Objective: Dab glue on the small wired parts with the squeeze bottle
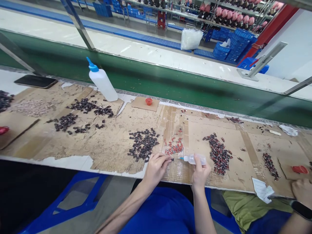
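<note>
My left hand [156, 169] is closed in a pinch on a small black part [172, 159], just above the cardboard-covered bench. Wrapped in the fingers of my right hand [201, 174] is a small clear squeeze bottle [195, 159]. Its thin blue tip [181, 158] points left, a short gap from the black part. Beyond my left hand lies a heap of small black parts [143, 144]. Loose small red parts [175, 148] are scattered between and behind my hands. A denser pile of red-and-black pieces [219, 154] sits right of my right hand.
A large white bottle [103, 84] with a blue nozzle stands at the back left, near a phone [36, 81]. A red cap [148, 101] rests on cardboard. At far right, a co-worker's hand [302, 188] is beside a red cup [299, 169]. A green-sided ledge [151, 81] runs behind.
</note>
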Available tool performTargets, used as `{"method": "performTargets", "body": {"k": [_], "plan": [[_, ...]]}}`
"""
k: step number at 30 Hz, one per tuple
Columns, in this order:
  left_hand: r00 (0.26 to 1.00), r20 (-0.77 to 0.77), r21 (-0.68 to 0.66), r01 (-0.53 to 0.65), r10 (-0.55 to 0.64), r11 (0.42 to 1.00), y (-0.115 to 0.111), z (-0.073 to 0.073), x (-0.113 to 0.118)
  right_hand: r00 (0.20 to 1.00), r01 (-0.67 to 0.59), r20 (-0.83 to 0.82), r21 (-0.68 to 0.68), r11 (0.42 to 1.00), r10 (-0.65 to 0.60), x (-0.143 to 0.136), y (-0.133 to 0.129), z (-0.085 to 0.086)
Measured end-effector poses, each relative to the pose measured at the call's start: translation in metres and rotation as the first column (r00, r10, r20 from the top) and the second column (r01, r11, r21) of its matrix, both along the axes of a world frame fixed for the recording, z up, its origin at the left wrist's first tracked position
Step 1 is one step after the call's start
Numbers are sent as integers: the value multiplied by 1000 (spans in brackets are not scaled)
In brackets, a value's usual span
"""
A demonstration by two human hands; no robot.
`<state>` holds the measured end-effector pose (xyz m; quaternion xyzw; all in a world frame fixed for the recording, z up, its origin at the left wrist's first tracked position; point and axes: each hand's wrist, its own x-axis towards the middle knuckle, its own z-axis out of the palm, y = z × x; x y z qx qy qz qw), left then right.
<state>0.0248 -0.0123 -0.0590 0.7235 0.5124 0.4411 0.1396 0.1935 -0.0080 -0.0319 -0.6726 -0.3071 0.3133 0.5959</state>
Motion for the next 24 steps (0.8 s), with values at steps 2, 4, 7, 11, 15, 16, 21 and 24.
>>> {"method": "performTargets", "body": {"k": [2,4,7,11,15,16,21,24], "plan": [[997,51,22,49,-50,999,1,2,-2,998,45,33,13,999,-46,11,0,0],[990,109,20,83,-85,996,1,4,-7,990,43,137,-20,999,-40,26,-2,4],[985,155,-15,77,-74,997,-1,10,-17,896,107,443,-142,984,-33,45,-7,15],[985,161,-76,75,-62,994,-3,17,-35,576,89,816,1,996,-52,36,-9,29],[978,187,-135,117,-91,984,-4,25,-50,406,-429,870,-89,899,280,-10,7,31],[975,200,-145,126,-96,981,-4,28,-53,375,-495,861,-127,859,343,-22,13,29],[960,273,-212,126,-65,969,-9,36,-61,340,-569,790,-259,780,510,-50,41,16],[954,299,-244,68,8,967,-9,36,-59,383,-591,744,-258,764,548,-50,46,16]]}}
